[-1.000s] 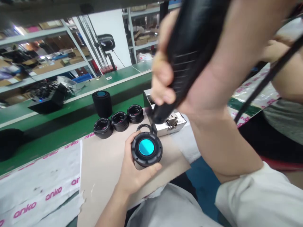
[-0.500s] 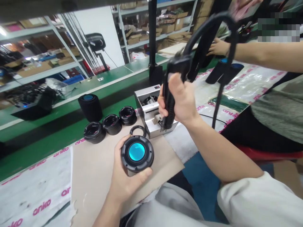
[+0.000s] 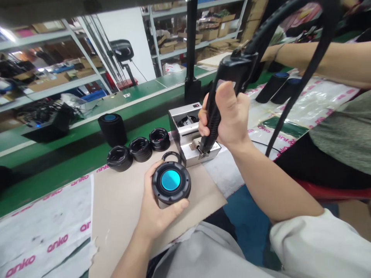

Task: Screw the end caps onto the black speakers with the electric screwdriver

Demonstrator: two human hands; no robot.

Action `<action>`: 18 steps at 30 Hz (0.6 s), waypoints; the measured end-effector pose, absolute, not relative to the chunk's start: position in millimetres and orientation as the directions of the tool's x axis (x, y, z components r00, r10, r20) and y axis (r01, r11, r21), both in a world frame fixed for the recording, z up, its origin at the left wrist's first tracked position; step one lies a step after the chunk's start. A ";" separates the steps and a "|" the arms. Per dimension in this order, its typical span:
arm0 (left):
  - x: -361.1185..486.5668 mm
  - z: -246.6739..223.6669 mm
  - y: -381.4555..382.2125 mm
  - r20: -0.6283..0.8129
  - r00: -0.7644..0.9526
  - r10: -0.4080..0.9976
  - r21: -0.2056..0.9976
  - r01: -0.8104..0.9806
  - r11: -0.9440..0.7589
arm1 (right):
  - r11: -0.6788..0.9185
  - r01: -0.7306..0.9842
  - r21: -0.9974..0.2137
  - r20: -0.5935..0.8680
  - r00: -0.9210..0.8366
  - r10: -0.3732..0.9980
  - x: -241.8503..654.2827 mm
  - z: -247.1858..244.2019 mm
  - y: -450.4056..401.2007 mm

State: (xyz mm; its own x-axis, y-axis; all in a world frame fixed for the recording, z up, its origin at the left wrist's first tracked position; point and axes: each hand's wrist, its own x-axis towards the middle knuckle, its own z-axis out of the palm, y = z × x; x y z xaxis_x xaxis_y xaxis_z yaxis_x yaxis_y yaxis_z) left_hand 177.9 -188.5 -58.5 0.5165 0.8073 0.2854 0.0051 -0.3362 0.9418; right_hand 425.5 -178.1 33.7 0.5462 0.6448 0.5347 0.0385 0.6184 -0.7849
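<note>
Left hand (image 3: pixel 158 210) grips a speaker (image 3: pixel 171 182), right (image 3: pixel 228 116) a screwdriver (image 3: pixel 233 65), above cardboard (image 3: pixel 121 216), shelving (image 3: pixel 199 44) beyond.

One black speaker unit (image 3: pixel 171 182) in the left grip (image 3: pixel 153 218), one electric screwdriver (image 3: pixel 218 96) in the right grip (image 3: pixel 228 116), one thin ring (image 3: pixel 171 155) and three black housings (image 3: pixel 140 149) beyond the left grip.

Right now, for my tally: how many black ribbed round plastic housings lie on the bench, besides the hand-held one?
3, in a row: left housing, middle housing, right housing.
</note>
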 end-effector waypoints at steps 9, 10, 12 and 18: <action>180.5 -59.2 -186.8 0.282 0.521 0.805 0.945 -0.009 -0.326 | 0.525 -0.130 -0.841 0.394 0.517 0.760 406.6 87.6 -222.2; 180.5 -59.9 -186.5 0.287 0.519 0.805 0.944 -0.009 -0.330 | 0.545 -0.152 -0.824 0.422 0.478 0.771 399.6 101.7 -228.2; 180.3 -60.8 -186.1 0.290 0.514 0.807 0.941 0.000 -0.338 | 0.557 -0.194 -0.808 0.463 0.375 0.803 385.5 126.1 -236.4; 181.5 -58.8 -185.6 0.296 0.536 0.791 0.945 -0.041 -0.325 | 0.463 -0.215 -0.860 0.438 0.157 0.885 361.5 148.6 -232.1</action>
State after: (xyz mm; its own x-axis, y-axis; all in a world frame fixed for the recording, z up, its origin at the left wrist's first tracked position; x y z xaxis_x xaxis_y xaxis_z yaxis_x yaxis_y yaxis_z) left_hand 181.5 -185.6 -58.8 0.5361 0.7907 0.2955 -0.0409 -0.3254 0.9447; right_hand 361.5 -232.1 148.6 0.1567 0.8852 0.4380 -0.2151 0.4634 -0.8596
